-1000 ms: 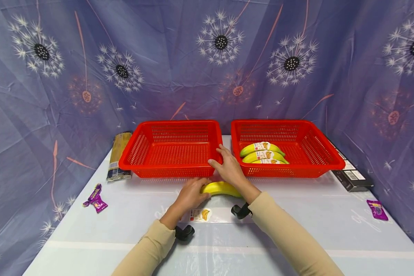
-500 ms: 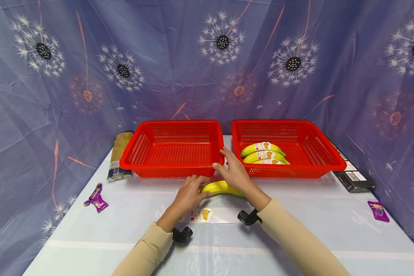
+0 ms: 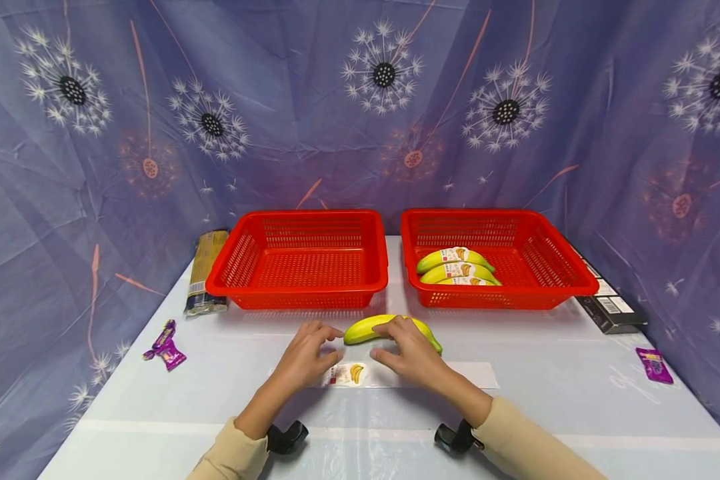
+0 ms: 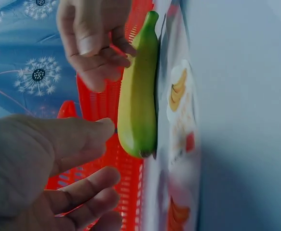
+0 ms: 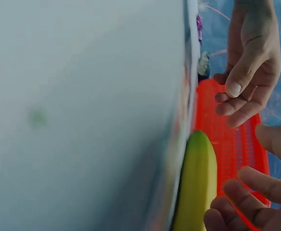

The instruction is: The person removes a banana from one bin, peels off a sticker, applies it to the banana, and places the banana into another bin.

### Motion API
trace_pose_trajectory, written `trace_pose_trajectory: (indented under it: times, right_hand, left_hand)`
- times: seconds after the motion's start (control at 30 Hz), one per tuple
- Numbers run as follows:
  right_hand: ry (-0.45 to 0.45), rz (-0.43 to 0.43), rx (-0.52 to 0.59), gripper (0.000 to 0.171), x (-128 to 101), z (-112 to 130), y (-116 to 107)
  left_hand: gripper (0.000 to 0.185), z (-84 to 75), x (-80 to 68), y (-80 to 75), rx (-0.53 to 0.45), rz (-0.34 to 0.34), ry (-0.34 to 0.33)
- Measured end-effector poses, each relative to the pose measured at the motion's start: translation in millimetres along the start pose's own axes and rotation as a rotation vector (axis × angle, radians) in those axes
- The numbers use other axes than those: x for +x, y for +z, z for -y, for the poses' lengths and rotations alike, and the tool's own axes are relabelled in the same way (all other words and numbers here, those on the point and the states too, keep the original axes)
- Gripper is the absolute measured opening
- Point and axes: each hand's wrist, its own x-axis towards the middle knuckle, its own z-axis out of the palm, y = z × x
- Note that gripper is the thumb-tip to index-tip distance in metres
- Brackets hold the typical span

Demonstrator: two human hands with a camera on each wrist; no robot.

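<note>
A yellow banana with green ends lies crosswise on the table in the head view. In front of it is a clear strip of banana-printed labels, partly behind the hands. My left hand hovers by the banana's left end with its fingers spread and nothing in them. Over the banana's middle and the strip, my right hand has loosely bent fingers and also holds nothing. In the left wrist view the banana stands apart from the left thumb. The right wrist view shows its green tip between both hands.
Two red baskets stand behind: the left one, and the right one with several labelled bananas. A long yellow packet and purple sweets are at left. A black box and another sweet are at right.
Both hands have drawn back toward me off the banana's ends, and more of the banana shows. The right hand has left the gap between the baskets. The banana itself looks about where it was.
</note>
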Motion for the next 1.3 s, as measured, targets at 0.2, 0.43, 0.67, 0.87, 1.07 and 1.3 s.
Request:
trace_pose_trajectory:
  times: [0.2, 0.43, 0.67, 0.87, 1.07, 1.3]
  right_hand:
    - [-0.018, 0.166, -0.015, 0.033, -4.0, 4.4, 13.8]
    - [-0.032, 0.264, -0.08, 0.035, 0.3, 8.6, 25.6]
    - [-0.047, 0.277, -0.139, 0.033, 0.9, 8.6, 31.9]
    - [-0.066, 0.27, -0.162, 0.032, -0.4, 8.3, 34.4]
    - [-0.113, 0.257, -0.186, 0.032, -1.7, 8.2, 35.8]
    - [-0.176, 0.23, -0.239, 0.029, -3.9, 9.3, 35.8]
  left_hand:
    - [0.025, 11.8, -12.5, -0.2, 0.022, 0.052, -0.028]
    - [0.02, 23.0, -19.9, 2.3, 0.027, 0.084, -0.027]
    - [0.02, 25.6, -24.3, 1.4, 0.068, 0.098, 0.015]
    - [0.021, 27.8, -28.2, 0.6, 0.077, 0.106, 0.026]
    - [0.021, 28.8, -29.6, 1.4, 0.07, 0.098, 0.024]
    - [0.02, 28.1, -29.3, 2.7, 0.073, 0.092, 0.018]
